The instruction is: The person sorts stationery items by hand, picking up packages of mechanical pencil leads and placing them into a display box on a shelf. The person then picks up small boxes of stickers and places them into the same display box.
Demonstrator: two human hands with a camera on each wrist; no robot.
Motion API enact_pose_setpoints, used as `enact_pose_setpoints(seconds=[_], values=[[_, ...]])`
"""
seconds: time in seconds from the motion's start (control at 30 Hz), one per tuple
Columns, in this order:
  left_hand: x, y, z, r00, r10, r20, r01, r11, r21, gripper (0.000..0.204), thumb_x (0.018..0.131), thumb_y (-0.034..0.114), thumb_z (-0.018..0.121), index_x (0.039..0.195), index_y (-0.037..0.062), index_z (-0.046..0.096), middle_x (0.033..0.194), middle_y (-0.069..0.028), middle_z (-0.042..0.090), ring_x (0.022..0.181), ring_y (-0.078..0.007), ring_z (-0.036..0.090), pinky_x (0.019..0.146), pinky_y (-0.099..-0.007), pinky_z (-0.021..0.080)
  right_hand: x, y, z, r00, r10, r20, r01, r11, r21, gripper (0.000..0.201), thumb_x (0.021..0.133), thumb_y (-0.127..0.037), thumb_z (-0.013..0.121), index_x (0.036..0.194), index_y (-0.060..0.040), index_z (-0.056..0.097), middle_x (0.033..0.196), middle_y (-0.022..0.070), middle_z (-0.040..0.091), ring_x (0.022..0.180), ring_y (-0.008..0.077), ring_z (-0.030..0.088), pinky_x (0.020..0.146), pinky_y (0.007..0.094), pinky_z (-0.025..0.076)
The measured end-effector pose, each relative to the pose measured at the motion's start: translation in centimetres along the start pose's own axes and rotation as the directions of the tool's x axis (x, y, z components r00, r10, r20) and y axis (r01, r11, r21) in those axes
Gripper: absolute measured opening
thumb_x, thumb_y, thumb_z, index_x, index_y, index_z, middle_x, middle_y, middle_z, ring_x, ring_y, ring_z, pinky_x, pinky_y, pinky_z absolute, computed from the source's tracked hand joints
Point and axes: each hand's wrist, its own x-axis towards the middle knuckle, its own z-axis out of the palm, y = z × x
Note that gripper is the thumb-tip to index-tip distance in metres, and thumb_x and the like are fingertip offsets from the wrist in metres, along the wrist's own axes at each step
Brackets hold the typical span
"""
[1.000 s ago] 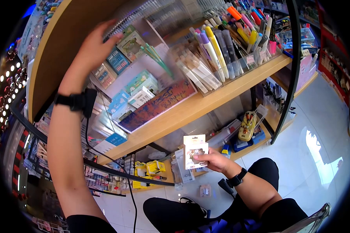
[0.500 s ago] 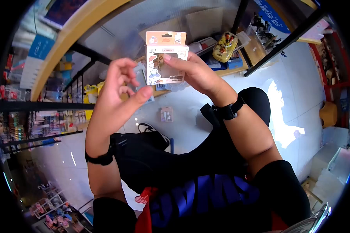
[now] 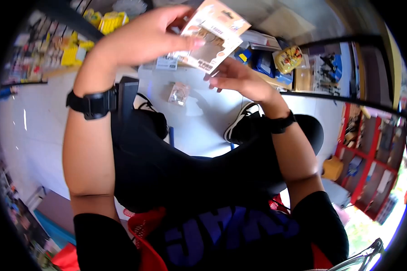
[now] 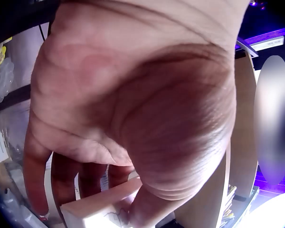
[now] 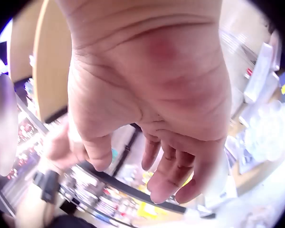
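Observation:
My left hand (image 3: pixel 135 40) holds a small cream and peach cardboard box (image 3: pixel 212 38) with a hang-hole tab and a window in its front. The thumb lies across the front, while the other fingers are behind it. In the left wrist view the box (image 4: pixel 97 204) shows its edge between thumb and fingers. Just below the box's lower right corner is my right hand (image 3: pixel 246 83), with loosely bent fingers. The right wrist view shows nothing between the thumb and fingers of that hand (image 5: pixel 147 104).
A small packet (image 3: pixel 178 94) lies on the pale floor between my shoes. Ahead, a low shelf carries a yellow patterned case (image 3: pixel 288 59). Yellow packs (image 3: pixel 113 21) sit at the upper left, and a red shelf unit (image 3: pixel 371 153) stands at the right.
My left hand has come down from the upper shelf and taken the box from my right hand. The right hand has let go. The head view has tilted down.

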Motion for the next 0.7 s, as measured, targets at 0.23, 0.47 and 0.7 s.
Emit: enact_pose_setpoints(seconds=[0.23,0.47,0.7], values=[[-3.5,2.2,-5.4,0.988,-0.075,0.133,0.072,0.997,0.028,0.042,0.094,0.022,0.065,0.128,-0.002,0.059,0.113,-0.0166,0.071,0.099,-0.023,0.066,0.087,-0.0338,0.052,11.1,16.2,3.7,0.729,0.681,-0.071,-0.666,0.682,-0.303,0.072,0.09,-0.042,0.076,0.143,-0.0038,0.047,0.116,0.0154,0.066,0.098,0.0237,0.068,0.075,0.0364,0.061],[-4.9,0.1,-8.8,0.954,-0.085,0.288,0.036,0.984,0.173,0.039,0.098,0.026,0.059,0.126,-0.0021,0.061,0.109,-0.0189,0.071,0.098,-0.0278,0.067,0.088,-0.0373,0.052,16.3,31.5,5.7,0.763,0.528,-0.372,-0.636,0.512,-0.577,0.109,0.074,-0.041,0.087,0.158,-0.0066,0.025,0.148,0.0307,0.041,0.13,0.0443,0.052,0.107,0.0487,0.048],[-7.3,-1.1,-10.7,0.95,-0.115,0.291,0.033,0.962,0.273,0.039,0.099,0.026,0.058,0.126,-0.002,0.061,0.107,-0.0186,0.071,0.097,-0.0281,0.067,0.088,-0.0377,0.052,17.4,32.3,6.1,0.925,0.294,-0.241,-0.367,0.522,-0.77,0.078,0.075,-0.034,0.087,0.144,-0.0161,0.053,0.146,0.0164,0.051,0.137,0.0345,0.046,0.112,0.0483,0.038]])
